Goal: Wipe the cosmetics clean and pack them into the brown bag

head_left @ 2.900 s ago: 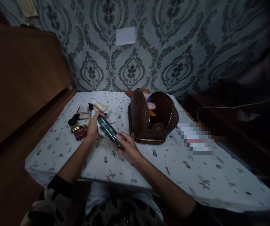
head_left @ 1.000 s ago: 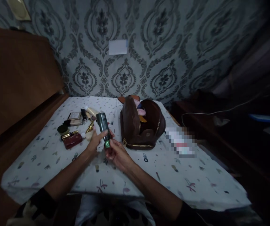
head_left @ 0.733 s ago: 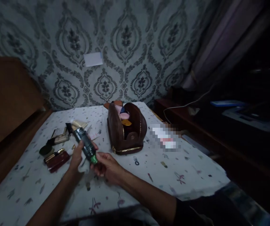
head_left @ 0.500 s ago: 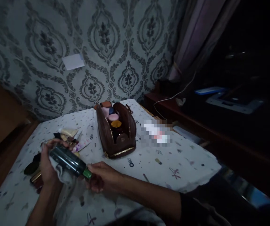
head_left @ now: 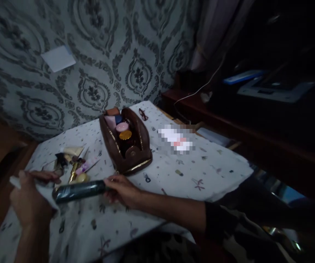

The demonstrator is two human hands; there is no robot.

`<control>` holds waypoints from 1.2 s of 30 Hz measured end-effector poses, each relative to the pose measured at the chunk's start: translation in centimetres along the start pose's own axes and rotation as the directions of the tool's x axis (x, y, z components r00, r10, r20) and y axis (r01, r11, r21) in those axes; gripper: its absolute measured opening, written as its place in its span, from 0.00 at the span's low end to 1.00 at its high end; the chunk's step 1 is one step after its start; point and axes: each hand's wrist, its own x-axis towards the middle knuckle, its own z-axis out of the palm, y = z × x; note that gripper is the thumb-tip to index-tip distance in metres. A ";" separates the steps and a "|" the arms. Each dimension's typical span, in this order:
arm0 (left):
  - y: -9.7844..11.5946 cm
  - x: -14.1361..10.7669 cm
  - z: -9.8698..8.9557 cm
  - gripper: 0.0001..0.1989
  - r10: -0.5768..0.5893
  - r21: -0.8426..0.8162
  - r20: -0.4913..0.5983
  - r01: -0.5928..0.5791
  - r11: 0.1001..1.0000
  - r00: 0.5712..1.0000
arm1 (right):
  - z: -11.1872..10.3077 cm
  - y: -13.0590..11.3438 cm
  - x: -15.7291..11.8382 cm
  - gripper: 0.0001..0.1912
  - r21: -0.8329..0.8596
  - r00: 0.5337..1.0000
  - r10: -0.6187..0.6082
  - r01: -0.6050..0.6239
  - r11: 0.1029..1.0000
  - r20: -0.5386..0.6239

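My right hand (head_left: 123, 190) is closed on the narrow right end of a dark green bottle (head_left: 79, 190), holding it nearly level above the table. The bottle's wide base points left, toward my left hand (head_left: 30, 199). My left hand grips a white cloth (head_left: 47, 193), which hangs beside the bottle's base; whether cloth and base touch I cannot tell. Just beyond the bottle lie a cream-coloured tube (head_left: 73, 151), a white and purple tube (head_left: 87, 165) and a small round yellowish item (head_left: 82, 178). Farther back stands an open brown bag (head_left: 141, 159), with a gold lid (head_left: 125, 135) and a pink lid (head_left: 122, 127) inside.
A patterned white tablecloth (head_left: 173, 190) covers the table. Eyeglasses (head_left: 143, 114) lie behind the bag, and a blurred-out pale object (head_left: 176, 139) is to its right. A white cable (head_left: 198, 89) runs over a dark reddish surface at the back right.
My left hand has moved left off the bottle's body with the cloth. The bottle, tilted before, is now closer to level in my right hand. The view has shifted slightly.
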 end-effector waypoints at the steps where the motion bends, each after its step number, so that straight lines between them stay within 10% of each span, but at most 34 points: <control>1: 0.4 -0.1 0.2 0.25 0.022 0.048 -0.189 -0.014 0.999 0.982 | 0.1 0.0 0.0 0.27 -0.054 0.998 -0.058 0.056 0.997 -0.033; 4: 0.8 -1.2 1.1 0.22 0.174 0.095 -0.161 -0.160 0.982 0.971 | 0.3 -0.2 -0.3 0.22 -0.330 0.966 -0.255 0.229 0.916 -0.039; 7: -0.2 -3.3 2.4 0.16 0.349 0.209 0.165 -0.378 0.902 0.923 | 0.6 -0.2 -0.8 0.11 -0.596 0.927 -0.372 0.326 0.734 0.048; 12: -3.1 -6.1 3.1 0.15 0.217 0.275 0.796 -0.657 0.701 0.565 | 0.4 0.6 -0.7 0.04 -0.729 0.885 -0.447 0.392 0.561 0.132; 17: -5.3 -5.6 0.0 0.16 0.151 0.265 0.883 -0.738 0.621 0.445 | -0.2 0.9 -0.2 0.04 -0.734 0.891 -0.440 0.373 0.568 0.113; 22: -8.1 -3.9 -4.3 0.20 0.149 0.347 0.875 -0.811 0.471 0.461 | 0.0 0.8 -0.3 0.11 -0.671 0.947 -0.301 0.293 0.681 0.108; 27: -10.2 -3.2 -7.0 0.21 0.137 0.387 0.846 -0.770 0.507 0.516 | 0.3 0.7 -0.4 0.11 -0.714 0.931 -0.340 0.328 0.618 0.133; 36: -9.6 -3.6 -6.7 0.21 0.201 0.337 0.867 -0.835 0.436 0.455 | -0.5 0.5 -0.9 0.15 -0.727 0.733 -0.502 0.635 0.261 0.460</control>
